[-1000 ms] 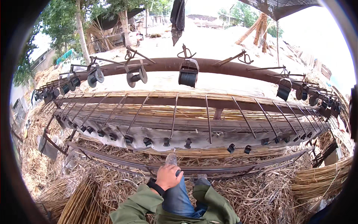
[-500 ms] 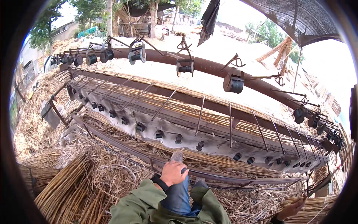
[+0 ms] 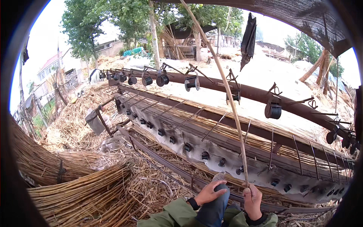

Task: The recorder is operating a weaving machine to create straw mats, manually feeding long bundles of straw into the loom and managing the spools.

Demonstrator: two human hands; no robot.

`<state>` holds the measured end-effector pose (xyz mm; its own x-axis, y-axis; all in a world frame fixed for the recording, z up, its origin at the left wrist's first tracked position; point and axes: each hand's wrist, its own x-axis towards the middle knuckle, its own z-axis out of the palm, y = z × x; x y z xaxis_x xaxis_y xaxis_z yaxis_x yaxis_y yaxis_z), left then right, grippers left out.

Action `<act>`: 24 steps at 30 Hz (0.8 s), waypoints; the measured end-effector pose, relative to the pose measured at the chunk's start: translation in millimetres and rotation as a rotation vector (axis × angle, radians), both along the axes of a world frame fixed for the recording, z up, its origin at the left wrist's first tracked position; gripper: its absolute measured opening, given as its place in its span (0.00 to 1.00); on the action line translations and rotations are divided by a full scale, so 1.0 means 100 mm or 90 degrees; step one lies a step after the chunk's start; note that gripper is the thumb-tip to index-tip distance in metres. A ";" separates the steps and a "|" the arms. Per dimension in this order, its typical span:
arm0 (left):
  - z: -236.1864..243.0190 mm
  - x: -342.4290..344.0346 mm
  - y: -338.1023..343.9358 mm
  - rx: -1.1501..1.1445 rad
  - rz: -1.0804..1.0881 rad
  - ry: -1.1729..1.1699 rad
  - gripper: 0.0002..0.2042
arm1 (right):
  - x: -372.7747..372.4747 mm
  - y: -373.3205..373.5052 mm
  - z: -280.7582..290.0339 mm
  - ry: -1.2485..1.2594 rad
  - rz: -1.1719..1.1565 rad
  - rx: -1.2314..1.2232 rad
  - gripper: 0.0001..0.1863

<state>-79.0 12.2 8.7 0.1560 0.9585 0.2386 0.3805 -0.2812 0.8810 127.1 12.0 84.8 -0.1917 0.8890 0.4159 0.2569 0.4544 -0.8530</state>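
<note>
My right hand (image 3: 252,199) is closed around the lower end of a long, thin reed stalk (image 3: 232,106), which rises upright and leans left toward the top of the view. My left hand (image 3: 211,192) lies on my bent knee in blue jeans (image 3: 213,212), fingers stretched out and holding nothing that I can see. Just beyond both hands runs a weaving frame with a layer of reeds (image 3: 181,102) laid along it. Black wire spools (image 3: 273,109) hang from its upper pipe (image 3: 215,85), and smaller black bobbins (image 3: 188,147) hang along its near side.
A rusty low rail (image 3: 159,162) crosses in front of my knees. Reed bundles (image 3: 79,189) lie at the left, one tied with a dark band (image 3: 61,172). Loose straw (image 3: 151,193) covers the ground. Metal prongs (image 3: 214,126) stick out toward me. A dark shade net (image 3: 295,19) hangs overhead.
My right hand has come from the lower right to the middle, now with the reed stalk held upright. The view has turned left and up. My left hand stays on the knee.
</note>
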 end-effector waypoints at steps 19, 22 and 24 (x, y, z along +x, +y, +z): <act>0.97 -0.68 0.21 -0.028 0.084 -0.717 0.09 | 0.63 -0.34 -0.32 -0.364 0.059 0.164 0.12; 0.90 -0.95 0.27 -0.058 0.222 -0.770 0.09 | 1.07 -0.52 -0.19 -0.457 -0.021 0.118 0.13; 0.77 -1.13 0.29 0.001 0.246 -0.821 0.08 | 1.32 -0.60 -0.11 -0.527 -0.077 0.150 0.12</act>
<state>-192.3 41.7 85.3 -0.4567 0.8896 0.0101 -0.6588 -0.3457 0.6682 259.4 -47.6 74.0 -0.4231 0.8315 0.3602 0.8112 0.5246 -0.2583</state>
